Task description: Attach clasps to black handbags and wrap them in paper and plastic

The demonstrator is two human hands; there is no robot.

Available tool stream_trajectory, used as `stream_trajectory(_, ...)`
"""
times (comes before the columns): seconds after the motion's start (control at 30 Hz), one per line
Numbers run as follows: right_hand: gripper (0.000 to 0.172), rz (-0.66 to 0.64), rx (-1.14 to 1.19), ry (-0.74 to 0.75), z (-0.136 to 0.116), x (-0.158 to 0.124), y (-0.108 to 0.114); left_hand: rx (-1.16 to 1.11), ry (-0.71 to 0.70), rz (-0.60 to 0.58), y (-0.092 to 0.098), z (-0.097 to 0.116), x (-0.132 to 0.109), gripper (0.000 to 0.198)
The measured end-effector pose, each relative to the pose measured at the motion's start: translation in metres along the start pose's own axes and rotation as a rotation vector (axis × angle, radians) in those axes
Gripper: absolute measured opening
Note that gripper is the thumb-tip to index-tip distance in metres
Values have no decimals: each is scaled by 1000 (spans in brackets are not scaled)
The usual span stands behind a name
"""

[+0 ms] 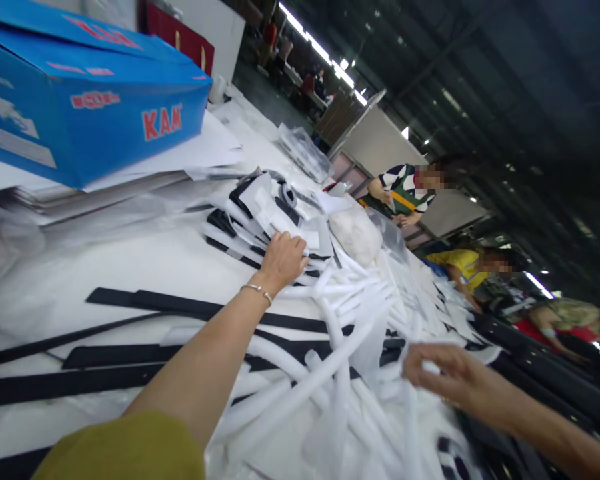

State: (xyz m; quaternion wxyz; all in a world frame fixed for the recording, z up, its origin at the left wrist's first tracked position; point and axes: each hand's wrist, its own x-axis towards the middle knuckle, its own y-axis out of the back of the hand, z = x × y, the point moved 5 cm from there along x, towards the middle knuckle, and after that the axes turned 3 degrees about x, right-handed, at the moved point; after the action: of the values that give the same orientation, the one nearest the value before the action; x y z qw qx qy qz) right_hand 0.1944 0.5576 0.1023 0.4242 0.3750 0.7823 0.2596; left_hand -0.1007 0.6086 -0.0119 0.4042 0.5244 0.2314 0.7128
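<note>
My left hand [283, 259] reaches over a bundle of flat black and white strips [245, 230], its fingers curled down on the bundle's near edge. A small grey roll [288, 195] lies on top of that bundle. To the right, my right hand [437, 373] is closed in a pinch above a heap of white tubes [337, 360]. It is slightly blurred, and I cannot make out what its fingertips hold. Long black strips [215, 310] lie across the white table [145, 263] under and beside my left forearm.
A blue KAM box [130, 120] stands on stacked sheets [145, 193] at the back left. Behind the white tubes lies a whitish bundle [355, 233]. Clear plastic bags [305, 152] lie farther back. Several people are across the table, one in a striped shirt [405, 193].
</note>
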Motion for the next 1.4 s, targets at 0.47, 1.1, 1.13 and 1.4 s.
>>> stream_trajectory(0.47, 14, -115, -1328, 566, -216, 296, -33, 16, -17, 47, -13, -5, -2, 27)
stream_trajectory(1.1, 15, -79, -1454, 658, -193, 283, -17, 1, -12, 45, -12, -4, -4, 28)
stream_trajectory(1.13, 16, -85, -1472, 670, -193, 284, -23, 4, -12, 48, -12, -4, -4, 28)
stream_trajectory(1.4, 17, -39, -1620, 699, -208, 311, -55, -3, -16, 56, -13, -5, -4, 28)
